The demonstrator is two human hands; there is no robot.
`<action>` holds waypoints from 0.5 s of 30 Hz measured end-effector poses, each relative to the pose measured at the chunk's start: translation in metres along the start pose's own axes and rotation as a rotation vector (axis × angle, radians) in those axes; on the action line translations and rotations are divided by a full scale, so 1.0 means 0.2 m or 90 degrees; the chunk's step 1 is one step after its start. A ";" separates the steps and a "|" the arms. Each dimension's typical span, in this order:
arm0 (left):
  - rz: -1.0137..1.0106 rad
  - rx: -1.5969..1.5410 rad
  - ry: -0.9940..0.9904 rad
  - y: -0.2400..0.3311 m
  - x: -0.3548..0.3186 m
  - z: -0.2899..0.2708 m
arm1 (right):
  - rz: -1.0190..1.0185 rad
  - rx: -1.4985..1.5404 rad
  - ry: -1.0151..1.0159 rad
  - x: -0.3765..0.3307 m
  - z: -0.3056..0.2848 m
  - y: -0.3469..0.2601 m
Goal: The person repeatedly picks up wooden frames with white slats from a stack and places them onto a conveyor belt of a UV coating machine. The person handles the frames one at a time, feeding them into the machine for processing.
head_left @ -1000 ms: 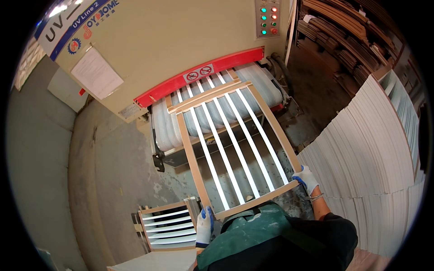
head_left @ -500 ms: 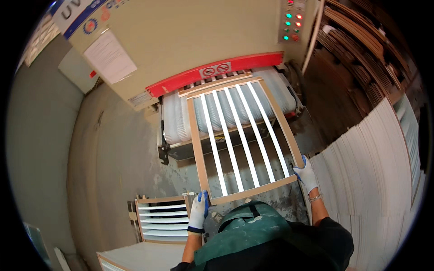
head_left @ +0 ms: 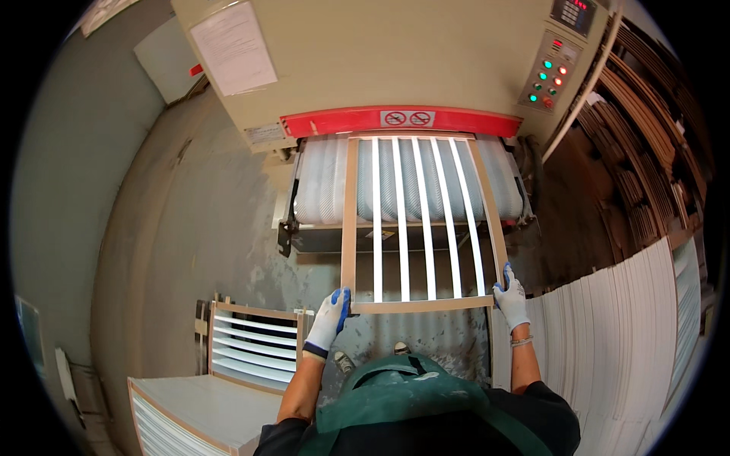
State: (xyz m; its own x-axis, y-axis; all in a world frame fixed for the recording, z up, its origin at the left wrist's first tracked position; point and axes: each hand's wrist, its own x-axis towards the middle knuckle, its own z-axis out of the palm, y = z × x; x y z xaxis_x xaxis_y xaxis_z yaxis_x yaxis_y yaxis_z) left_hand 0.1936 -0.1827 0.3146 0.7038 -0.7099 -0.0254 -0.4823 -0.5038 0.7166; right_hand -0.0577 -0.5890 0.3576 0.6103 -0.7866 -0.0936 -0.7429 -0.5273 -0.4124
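Note:
A slatted frame (head_left: 423, 306) with a tan border and several white slats lies in front of me, its far end on the ribbed mesh conveyor (head_left: 323, 182) at the red guard bar (head_left: 327, 123). My left hand (head_left: 328, 321), in a white and blue glove, is closed on the frame's near left corner. The near right corner is gripped by my right hand (head_left: 513, 298), gloved alike, its thumb along the outer edge. Between my hands the near end hangs over the floor, past the conveyor's front.
A beige machine (head_left: 395, 53) with a lit control panel (head_left: 549, 72) rises behind the conveyor. More slatted frames (head_left: 255, 342) and a pale panel stack (head_left: 198, 403) stand at lower left. Tall stacks of white panels (head_left: 601, 327) and brown boards (head_left: 639, 137) line the right.
The frame has straightened and moved forward, its far end now at the red guard. Another frame ahead of it has gone from view under the guard. Both hands keep their hold.

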 end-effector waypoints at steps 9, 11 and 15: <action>-0.119 -0.648 0.050 -0.13 0.10 0.10 | -0.138 0.005 0.094 0.29 0.13 0.10; -0.191 -0.711 0.071 -0.02 0.05 -0.01 | -0.054 0.151 0.005 0.29 0.08 -0.04; -0.305 -0.841 0.108 -0.22 -0.13 0.08 | -0.086 0.469 -0.080 0.45 0.15 0.10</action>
State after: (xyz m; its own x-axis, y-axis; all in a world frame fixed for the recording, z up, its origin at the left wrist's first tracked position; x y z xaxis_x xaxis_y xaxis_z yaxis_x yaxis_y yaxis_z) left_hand 0.1888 -0.1501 0.2715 0.7569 -0.4888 -0.4338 0.5868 0.2161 0.7804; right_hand -0.0093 -0.6614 0.3142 0.7424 -0.6649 -0.0828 -0.3103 -0.2316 -0.9220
